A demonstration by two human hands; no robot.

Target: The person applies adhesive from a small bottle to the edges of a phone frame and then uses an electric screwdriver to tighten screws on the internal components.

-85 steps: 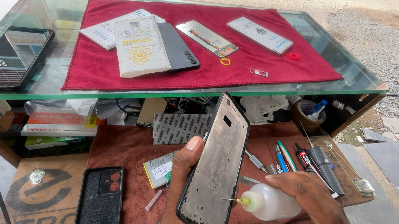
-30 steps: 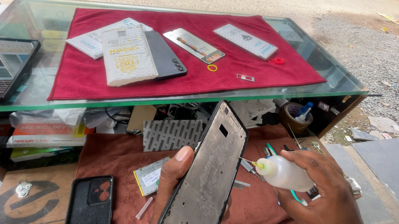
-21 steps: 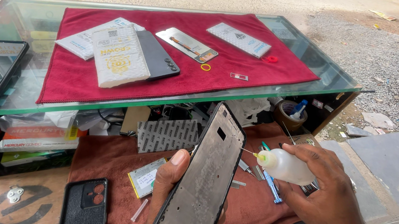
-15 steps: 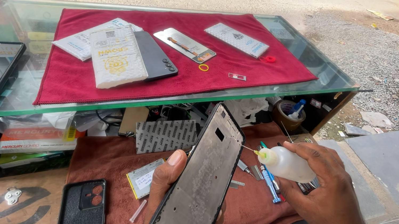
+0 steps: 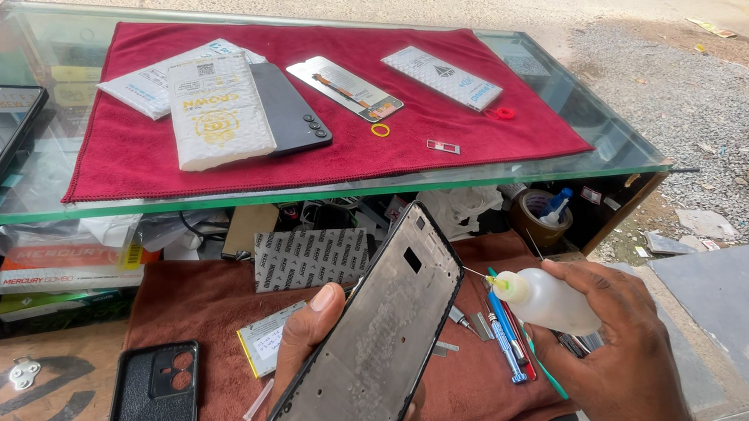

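Nearest the camera, the left hand [image 5: 306, 374] grips a black-rimmed grey phone frame [image 5: 367, 349], tilted above the maroon-clothed worktop [image 5: 207, 299]. Just beside it, the right hand [image 5: 611, 353] clasps a small white squeeze bottle [image 5: 547, 301], nozzle at the frame's edge. Beyond lies a red cloth [image 5: 131, 150] on glass.

A roadside phone repair stall: a glass counter [image 5: 608, 151] with phones on a red cloth [image 5: 131, 150], tools [image 5: 508, 340] beneath, gravel road [image 5: 733, 110] alongside.
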